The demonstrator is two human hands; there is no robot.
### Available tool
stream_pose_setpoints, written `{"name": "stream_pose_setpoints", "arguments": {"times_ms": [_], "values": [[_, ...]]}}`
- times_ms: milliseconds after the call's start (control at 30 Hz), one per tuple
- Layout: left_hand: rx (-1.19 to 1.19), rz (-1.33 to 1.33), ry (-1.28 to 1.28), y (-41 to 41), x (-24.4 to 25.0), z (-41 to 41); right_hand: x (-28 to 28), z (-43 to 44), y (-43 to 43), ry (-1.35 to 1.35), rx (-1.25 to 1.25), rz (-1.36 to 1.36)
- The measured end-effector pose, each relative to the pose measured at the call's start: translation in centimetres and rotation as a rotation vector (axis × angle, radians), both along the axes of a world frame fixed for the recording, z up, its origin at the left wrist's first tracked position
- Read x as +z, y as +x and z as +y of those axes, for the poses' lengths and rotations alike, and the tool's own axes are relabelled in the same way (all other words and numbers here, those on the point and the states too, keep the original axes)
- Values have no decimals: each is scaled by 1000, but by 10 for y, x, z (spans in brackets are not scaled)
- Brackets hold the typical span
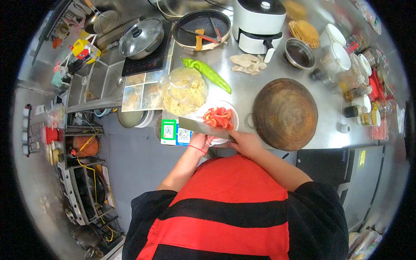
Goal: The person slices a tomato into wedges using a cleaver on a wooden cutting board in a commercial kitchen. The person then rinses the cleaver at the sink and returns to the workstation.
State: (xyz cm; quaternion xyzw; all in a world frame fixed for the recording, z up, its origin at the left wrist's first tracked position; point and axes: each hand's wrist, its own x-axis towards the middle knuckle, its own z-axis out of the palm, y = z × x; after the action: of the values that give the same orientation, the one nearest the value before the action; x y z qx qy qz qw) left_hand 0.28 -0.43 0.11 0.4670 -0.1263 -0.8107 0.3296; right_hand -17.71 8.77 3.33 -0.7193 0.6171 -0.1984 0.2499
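Note:
My right hand point(246, 142) is closed at the right end of a wide-bladed cleaver point(208, 128), gripping its handle. The blade lies level over the near part of a white bowl point(235, 113) of cut red peppers point(217, 117). My left hand point(200, 142), with a red string at the wrist, is just below the blade at the bowl's near side; its fingertips are partly hidden, so its hold is unclear. A bag of noodles point(185, 92) and a long green pepper point(211, 74) lie beyond the bowl.
A round wooden chopping board point(286, 113) lies to the right. Farther back are a lidded pan point(141, 39), a black frying pan point(201, 24), a white air fryer point(259, 26), gloves point(248, 63) and a metal bowl point(299, 53). Printed code cards point(169, 132) stand at the counter's edge.

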Motion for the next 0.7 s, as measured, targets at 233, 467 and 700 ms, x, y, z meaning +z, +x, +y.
{"name": "stream_pose_setpoints", "arguments": {"times_ms": [233, 467, 700], "values": [[-36, 111, 126, 6, -27, 5, 10, -12, 10, 149, 18, 10], [-132, 264, 201, 9, -32, -2, 1, -11, 9, 144, -35, -10], [-207, 320, 217, 19, -43, -5, -4, -15, 14, 135, -46, 7]]}}
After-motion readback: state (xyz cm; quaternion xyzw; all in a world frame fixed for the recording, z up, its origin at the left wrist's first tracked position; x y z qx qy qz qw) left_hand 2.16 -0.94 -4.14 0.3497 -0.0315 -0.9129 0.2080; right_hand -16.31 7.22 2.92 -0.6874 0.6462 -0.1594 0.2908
